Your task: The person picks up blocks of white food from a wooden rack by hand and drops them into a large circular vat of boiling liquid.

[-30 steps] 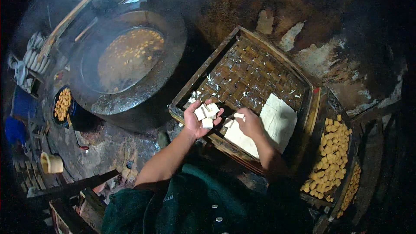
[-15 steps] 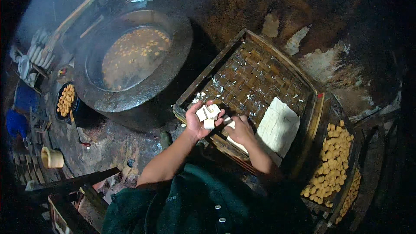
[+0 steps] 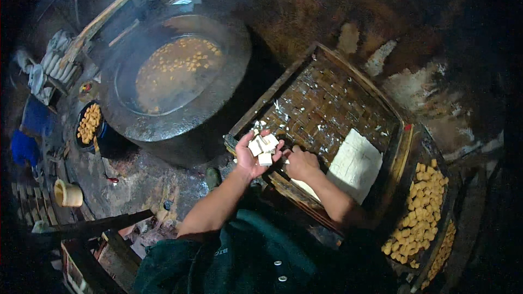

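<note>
My left hand (image 3: 250,155) is turned palm up over the near left corner of a woven bamboo tray (image 3: 327,106) with a wooden frame. Several white tofu pieces (image 3: 265,151) rest in its palm, the fingers curled up around them. Just to the right, my right hand (image 3: 301,163) is closed, fingers bent toward the left palm. A bit of white shows by its fingertips, but what they grip is hidden. Under the right wrist lies a strip of white tofu (image 3: 306,188), partly covered. A large white tofu slab (image 3: 355,164) lies flat on the tray's right side.
A steaming round vat (image 3: 174,79) with brown pieces floating in liquid stands at the far left. Beside it are a dark bucket topped with brown pieces (image 3: 89,123) and a yellowish pot (image 3: 67,193). Brown pieces (image 3: 419,212) fill a tray at right. White crumbs litter the bamboo tray.
The whole view has shifted slightly, so the scene sits lower and further right. My right fingers have curled in more tightly near the left hand. The left palm still holds the tofu pieces.
</note>
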The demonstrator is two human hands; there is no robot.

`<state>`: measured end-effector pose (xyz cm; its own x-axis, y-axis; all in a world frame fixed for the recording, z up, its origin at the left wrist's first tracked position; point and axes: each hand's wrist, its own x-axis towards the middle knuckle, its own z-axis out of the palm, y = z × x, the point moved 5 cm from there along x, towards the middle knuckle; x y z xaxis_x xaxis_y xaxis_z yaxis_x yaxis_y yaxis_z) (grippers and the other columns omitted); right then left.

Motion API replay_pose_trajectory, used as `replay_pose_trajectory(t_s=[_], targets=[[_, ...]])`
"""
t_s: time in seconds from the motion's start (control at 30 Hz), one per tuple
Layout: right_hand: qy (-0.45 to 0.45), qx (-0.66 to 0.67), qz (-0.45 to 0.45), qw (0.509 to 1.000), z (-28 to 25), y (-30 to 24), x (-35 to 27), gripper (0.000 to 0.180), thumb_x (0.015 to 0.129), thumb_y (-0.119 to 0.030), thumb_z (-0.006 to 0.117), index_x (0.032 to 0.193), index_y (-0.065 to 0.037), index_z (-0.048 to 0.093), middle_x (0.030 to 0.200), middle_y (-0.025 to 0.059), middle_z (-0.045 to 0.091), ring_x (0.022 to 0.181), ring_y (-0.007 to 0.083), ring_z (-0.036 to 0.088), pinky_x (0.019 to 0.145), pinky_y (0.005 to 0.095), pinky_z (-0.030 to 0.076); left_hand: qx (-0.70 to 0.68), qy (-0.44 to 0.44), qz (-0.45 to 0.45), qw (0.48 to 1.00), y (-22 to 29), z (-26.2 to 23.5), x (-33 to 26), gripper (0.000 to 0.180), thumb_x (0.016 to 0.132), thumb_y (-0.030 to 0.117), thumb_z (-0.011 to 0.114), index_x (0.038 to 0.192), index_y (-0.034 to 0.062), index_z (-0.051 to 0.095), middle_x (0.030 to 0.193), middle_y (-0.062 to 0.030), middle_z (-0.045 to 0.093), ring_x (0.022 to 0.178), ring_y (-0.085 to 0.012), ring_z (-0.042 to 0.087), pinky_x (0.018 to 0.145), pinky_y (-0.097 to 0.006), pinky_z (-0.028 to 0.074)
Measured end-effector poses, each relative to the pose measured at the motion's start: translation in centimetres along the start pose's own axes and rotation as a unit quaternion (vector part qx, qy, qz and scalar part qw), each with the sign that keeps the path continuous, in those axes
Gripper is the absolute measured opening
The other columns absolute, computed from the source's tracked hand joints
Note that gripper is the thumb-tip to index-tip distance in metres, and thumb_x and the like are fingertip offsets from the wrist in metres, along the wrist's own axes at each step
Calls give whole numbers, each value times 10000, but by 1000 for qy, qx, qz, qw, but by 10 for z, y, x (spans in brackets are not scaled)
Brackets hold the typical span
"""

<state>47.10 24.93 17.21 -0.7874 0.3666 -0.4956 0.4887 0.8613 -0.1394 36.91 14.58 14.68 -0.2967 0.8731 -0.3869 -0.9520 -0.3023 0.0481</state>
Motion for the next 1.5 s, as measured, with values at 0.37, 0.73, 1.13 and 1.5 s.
replay_pose_trajectory(t_s=[0.37,0.73,1.13,1.5], targets=[[-64,153,-10,986,2,9,28,498,788,-256,661,1219,-39,538,1104,170,637,1032,355,620,883,409,485,-39,-5,3,999,21,6,-13,453,925,472,405,1083,100,608,1129,-183,601,1073,-403,575,787,-505,544],[-80,825,-61,556,-78,-126,91,207,944,-195,489,1133,-124,447,829,58,525,526,171,520,412,325,430,-133,-41,104,985,179,-29,-29,399,910,443,467,1092,113,600,1066,-193,631,1044,-398,600,718,-492,564],[-112,702,14,703,13,-251,287,252,931,-340,530,1022,-105,524,853,50,554,674,195,547,551,360,472,502,228,114,827,522,-167,45,490,869,512,546,1036,63,650,908,-137,671,894,-256,659,649,-424,551],[122,490,-26,863,-21,-279,284,272,838,-246,626,1023,-77,519,892,87,557,747,245,551,630,391,461,782,176,114,587,447,-159,83,625,925,552,442,1271,40,532,1159,-218,617,1113,-360,574,949,-464,449]])
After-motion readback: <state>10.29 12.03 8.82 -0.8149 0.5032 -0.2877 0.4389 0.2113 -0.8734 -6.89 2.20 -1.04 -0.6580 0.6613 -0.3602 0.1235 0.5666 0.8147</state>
